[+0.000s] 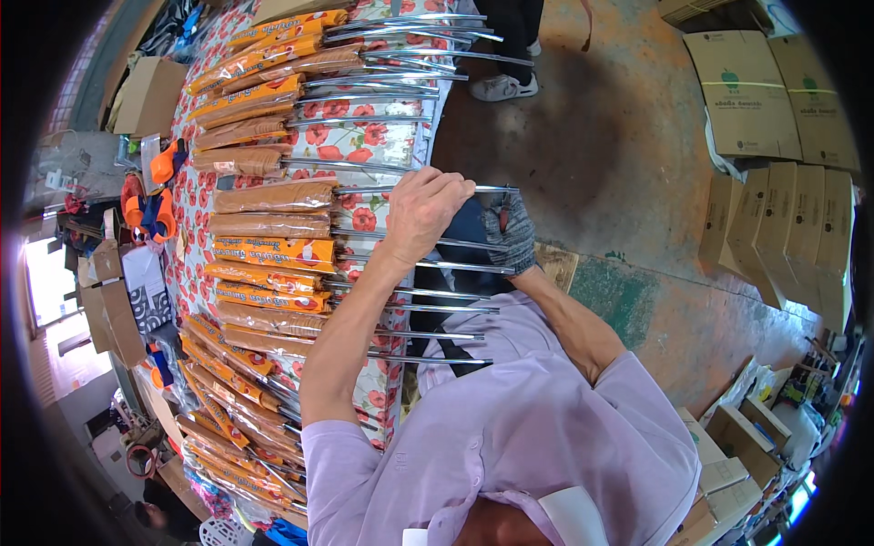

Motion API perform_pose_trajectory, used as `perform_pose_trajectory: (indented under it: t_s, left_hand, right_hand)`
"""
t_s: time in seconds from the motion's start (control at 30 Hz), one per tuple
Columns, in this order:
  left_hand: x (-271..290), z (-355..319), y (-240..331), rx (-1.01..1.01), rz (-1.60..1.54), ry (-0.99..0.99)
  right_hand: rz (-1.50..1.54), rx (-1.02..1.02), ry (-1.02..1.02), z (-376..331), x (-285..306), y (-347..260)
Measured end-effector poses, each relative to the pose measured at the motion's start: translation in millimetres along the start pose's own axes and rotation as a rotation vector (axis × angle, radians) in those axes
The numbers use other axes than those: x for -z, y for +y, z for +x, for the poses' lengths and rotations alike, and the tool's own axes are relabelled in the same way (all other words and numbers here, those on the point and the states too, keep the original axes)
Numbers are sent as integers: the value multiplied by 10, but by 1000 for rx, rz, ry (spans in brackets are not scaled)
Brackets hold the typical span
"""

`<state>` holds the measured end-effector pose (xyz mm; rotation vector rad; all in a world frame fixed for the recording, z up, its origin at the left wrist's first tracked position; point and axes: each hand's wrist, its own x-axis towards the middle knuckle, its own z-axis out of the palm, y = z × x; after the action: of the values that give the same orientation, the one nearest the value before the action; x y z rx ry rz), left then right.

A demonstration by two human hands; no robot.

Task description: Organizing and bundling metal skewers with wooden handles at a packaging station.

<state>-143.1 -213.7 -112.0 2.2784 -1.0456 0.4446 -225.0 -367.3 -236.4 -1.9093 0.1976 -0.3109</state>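
My bare left hand (426, 214) is closed around the shiny metal rod of a brown plastic-wrapped pack (273, 197) lying on the table. The rod's free end (496, 189) sticks out past my fingers, beyond the table edge. Just below that end is my right hand (513, 238) in a grey knitted glove. Its fingers are curled around a small dark and reddish thing, which I cannot make out. Similar packs, some with an orange printed sleeve (273, 253), lie side by side, their rods (464, 267) pointing toward me.
A poppy-patterned cloth (364, 135) covers the table. More packs are heaped at its near left (237, 428). Orange objects (164, 214) lie at the left edge. Cardboard boxes (742, 96) stand on the right. Another person's shoe (503, 87) shows beyond the table.
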Motion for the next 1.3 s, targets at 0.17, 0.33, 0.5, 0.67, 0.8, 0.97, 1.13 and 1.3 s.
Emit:
perform_pose_trajectory:
  t_s: [0.17, 0.33, 0.5, 0.67, 0.8, 0.97, 1.13, 1.3]
  left_hand:
    - [89, 1, -31, -47, 29, -62]
    - [685, 184, 248, -306, 128, -223]
    - [950, -86, 938, -572, 166, -147]
    - [847, -524, 892, -604, 135, -366]
    - [779, -790, 687, -388, 131, -465]
    - [810, -583, 524, -202, 44, -367]
    - [804, 36, -295, 63, 471, -100]
    - [632, -35, -793, 159, 130, -221]
  right_hand:
    - [30, -67, -63, -32, 41, -126]
    - [-29, 121, 46, -107, 185, 48]
    - [188, -69, -46, -373, 144, 633]
    - [-18, -28, -193, -485, 248, 447]
    - [-62, 53, -247, -401, 289, 356]
    - [-129, 17, -239, -276, 274, 338]
    - [-100, -2, -208, -240, 224, 339]
    - [-115, -25, -173, -162, 123, 405]
